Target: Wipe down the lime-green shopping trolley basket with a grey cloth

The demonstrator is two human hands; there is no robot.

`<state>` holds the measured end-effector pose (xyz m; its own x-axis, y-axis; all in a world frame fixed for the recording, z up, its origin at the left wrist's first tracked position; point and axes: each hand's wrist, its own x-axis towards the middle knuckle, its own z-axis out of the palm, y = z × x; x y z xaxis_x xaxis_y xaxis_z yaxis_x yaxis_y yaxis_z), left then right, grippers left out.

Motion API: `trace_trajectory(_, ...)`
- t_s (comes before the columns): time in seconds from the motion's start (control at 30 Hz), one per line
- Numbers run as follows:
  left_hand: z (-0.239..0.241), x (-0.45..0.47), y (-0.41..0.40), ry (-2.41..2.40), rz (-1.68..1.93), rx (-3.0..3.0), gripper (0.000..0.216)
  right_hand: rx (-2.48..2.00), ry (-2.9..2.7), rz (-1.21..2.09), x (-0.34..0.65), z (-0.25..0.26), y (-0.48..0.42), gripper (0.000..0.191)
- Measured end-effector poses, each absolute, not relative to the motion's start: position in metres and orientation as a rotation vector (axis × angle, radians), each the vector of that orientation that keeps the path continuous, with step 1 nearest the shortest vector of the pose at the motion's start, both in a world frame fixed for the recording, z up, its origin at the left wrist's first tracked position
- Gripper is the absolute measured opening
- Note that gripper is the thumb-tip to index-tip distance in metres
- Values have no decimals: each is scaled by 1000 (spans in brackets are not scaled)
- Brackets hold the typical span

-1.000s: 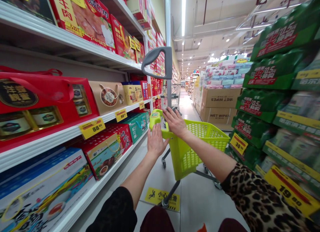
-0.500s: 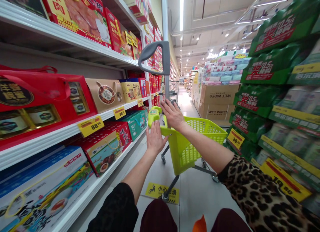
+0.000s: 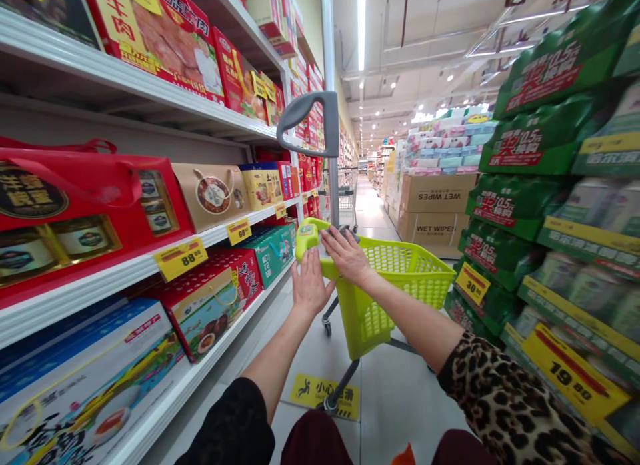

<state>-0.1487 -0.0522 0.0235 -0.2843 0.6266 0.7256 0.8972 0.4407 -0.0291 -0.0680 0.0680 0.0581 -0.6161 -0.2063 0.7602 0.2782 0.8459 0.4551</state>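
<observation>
A yellow-green shopping cart stands in front of me, its basket pierced with small holes. My left hand is at the near left corner of the cart's top edge, fingers stretched out and held together. Just right of it, my right hand lies flat near the cart's grey fittings with its fingers extended. Neither hand is wrapped around anything; what lies beneath the palms is hidden. Above the hands, a grey loop handle is fixed to a tall metal pole.
Shelves on the left hold boxed goods, including a red gift box with jars. Green drink packs are stacked on the right. Wet-wipes cartons stand farther along the aisle. A yellow floor sign lies below the cart.
My right hand has come down from a more raised pose to lie flatter on the cart. My left hand stays nearly in place. The view has tilted slightly upward.
</observation>
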Motion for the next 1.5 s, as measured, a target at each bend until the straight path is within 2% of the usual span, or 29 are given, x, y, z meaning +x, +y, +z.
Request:
trace_trajectory(0.13,24,-148,-53,-2026,-523,-1284,74,-53,-2130,-678,-67,40,65,44)
trace_trajectory(0.23,24,-148,-53,-2024,-534,-1281,73,-63,-2138,-651,-68,45,64,44)
trace_trajectory(0.47,19,-148,-51,-1993,-543,-1258,74,-189,-2012,-554,-80,145,63,49)
trace_trajectory(0.57,19,-148,-52,-1996,-543,-1256,73,-191,-2015,-564,-81,170,65,49)
trace_trajectory(0.67,21,-147,-53,-2005,-540,-1265,72,-160,-2061,-572,-79,159,68,50)
trace_trajectory(0.8,22,-145,-53,-2006,-523,-1275,72,-145,-2095,-590,-74,121,69,51)
trace_trajectory(1.17,24,-145,-53,-2024,-496,-1274,73,-127,-2095,-653,-68,42,60,43)
trace_trajectory(1.27,23,-144,-53,-2026,-503,-1266,73,-91,-2116,-638,-67,53,63,44)
trace_trajectory(1.5,21,-144,-54,-2000,-537,-1265,73,-155,-2012,-535,-77,135,70,47)
